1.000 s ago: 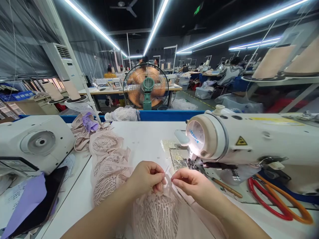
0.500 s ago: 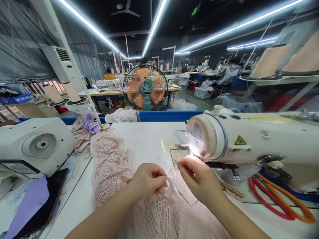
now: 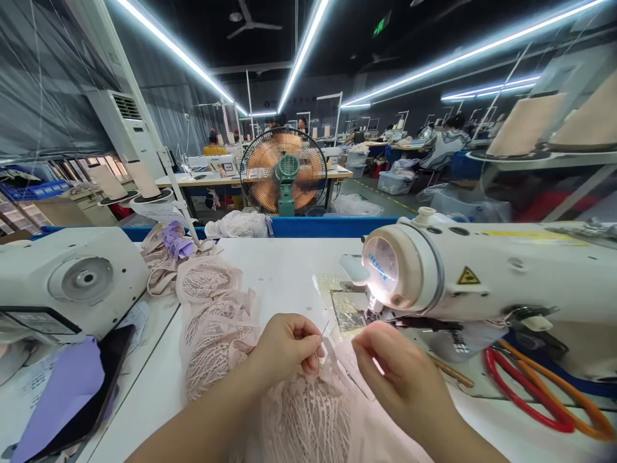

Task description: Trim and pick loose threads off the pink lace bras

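My left hand [image 3: 288, 347] is closed in a pinch over the table. A thin needle-like sliver [image 3: 326, 328] sticks up from its fingertips. Just under those fingers lies a pale pink lace garment [image 3: 315, 411], its mesh spreading toward me; whether the fingers also grip its edge I cannot tell. My right hand [image 3: 395, 363] is pinched too, apart from the left and in front of the sewing machine [image 3: 475, 270]. What its fingertips hold, if anything, is too small to see. A printed paper label [image 3: 348, 357] shows between the hands.
More lace pieces [image 3: 212, 321] are heaped left of my left hand. Red-and-orange-handled scissors [image 3: 530, 386] lie at the right below the machine. A phone [image 3: 103, 386] under purple paper [image 3: 62, 399] sits at left beside another machine [image 3: 72, 283]. A large fan [image 3: 284, 170] stands ahead.
My right hand has drawn back a little to the right and down, widening the gap between the hands. The left hand keeps its pinch nearly in place. The view has shifted slightly.
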`<move>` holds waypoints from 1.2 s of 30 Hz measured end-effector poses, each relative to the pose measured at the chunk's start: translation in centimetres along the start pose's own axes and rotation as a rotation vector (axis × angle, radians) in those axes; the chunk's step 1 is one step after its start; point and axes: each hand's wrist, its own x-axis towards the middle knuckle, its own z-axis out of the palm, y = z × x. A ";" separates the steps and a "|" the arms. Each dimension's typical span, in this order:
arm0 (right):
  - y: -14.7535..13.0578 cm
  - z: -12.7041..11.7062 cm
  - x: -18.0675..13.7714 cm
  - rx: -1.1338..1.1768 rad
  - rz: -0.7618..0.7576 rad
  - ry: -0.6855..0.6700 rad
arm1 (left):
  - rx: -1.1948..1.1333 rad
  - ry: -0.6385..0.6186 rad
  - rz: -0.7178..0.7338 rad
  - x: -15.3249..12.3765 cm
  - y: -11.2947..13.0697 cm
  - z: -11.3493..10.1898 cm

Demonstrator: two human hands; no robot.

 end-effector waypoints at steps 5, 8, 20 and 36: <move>-1.5 1.9 -2.1 -0.047 -0.260 -0.132 | -0.134 -0.026 -0.034 0.2 -0.3 0.1; -1.5 2.7 -1.8 -0.092 -0.276 -0.159 | -0.195 -0.029 -0.072 0.3 -0.6 0.1; 0.8 -0.7 0.7 0.406 0.444 -0.249 | -0.061 -0.092 -0.045 -0.1 -0.1 0.3; -1.3 0.6 0.7 0.413 0.359 0.023 | 0.305 0.000 0.185 -0.2 -0.8 0.5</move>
